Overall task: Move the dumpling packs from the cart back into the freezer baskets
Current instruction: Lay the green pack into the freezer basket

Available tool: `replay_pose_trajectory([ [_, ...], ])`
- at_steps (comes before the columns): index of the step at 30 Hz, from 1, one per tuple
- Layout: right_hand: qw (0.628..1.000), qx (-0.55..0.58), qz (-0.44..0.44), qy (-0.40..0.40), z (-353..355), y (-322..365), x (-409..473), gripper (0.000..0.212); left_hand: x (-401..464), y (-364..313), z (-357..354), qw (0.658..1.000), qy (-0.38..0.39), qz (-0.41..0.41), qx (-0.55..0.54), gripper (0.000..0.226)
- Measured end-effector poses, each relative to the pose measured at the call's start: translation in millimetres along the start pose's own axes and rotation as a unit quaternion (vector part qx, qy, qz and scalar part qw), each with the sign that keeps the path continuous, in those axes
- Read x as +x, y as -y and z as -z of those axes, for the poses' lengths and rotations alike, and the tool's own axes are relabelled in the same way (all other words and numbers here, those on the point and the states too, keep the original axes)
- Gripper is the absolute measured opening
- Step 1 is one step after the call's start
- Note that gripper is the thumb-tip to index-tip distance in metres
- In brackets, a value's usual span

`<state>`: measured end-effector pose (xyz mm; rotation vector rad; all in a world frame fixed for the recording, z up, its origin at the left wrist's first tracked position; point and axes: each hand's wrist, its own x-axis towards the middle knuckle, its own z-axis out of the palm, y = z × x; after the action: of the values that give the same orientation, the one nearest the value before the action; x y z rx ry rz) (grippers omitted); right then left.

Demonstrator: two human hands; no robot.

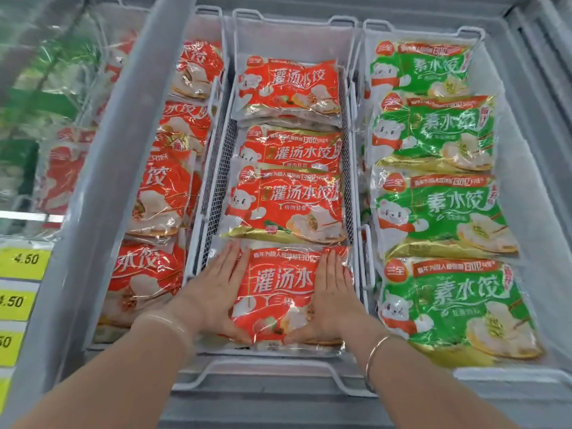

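A red dumpling pack [278,292] lies at the near end of the middle freezer basket [213,168]. My left hand [216,289] lies flat on its left side, fingers straight, thumb along its lower edge. My right hand [331,292] presses flat on its right side the same way. Beyond it in the same basket lie three more red packs [288,205], overlapping toward the far end. The cart is out of view.
The right basket [362,181] holds several green dumpling packs [439,212]. The left basket holds red packs [161,193], partly under a grey freezer frame bar [123,150]. Yellow price tags [24,261] sit at the left edge. The freezer's front rim [278,394] is near my wrists.
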<state>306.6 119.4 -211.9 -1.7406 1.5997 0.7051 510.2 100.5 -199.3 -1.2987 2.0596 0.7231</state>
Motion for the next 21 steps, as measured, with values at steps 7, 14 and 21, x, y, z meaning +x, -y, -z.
replay_pose_trajectory([
  [7,1.000,0.007,-0.005,-0.007,-0.3,-0.1,4.7,0.147,5.2,-10.2,1.3,0.997,0.003,0.034,0.069,0.143],
  [14,0.940,0.312,0.044,-0.133,37.7,-27.9,-21.2,0.074,-2.8,-38.3,40.6,0.991,-0.122,-0.038,0.030,0.090],
  [21,0.867,0.284,-0.246,-0.327,44.8,-130.0,-65.2,0.025,24.4,-155.6,59.1,0.959,-0.196,-0.206,0.018,0.051],
])
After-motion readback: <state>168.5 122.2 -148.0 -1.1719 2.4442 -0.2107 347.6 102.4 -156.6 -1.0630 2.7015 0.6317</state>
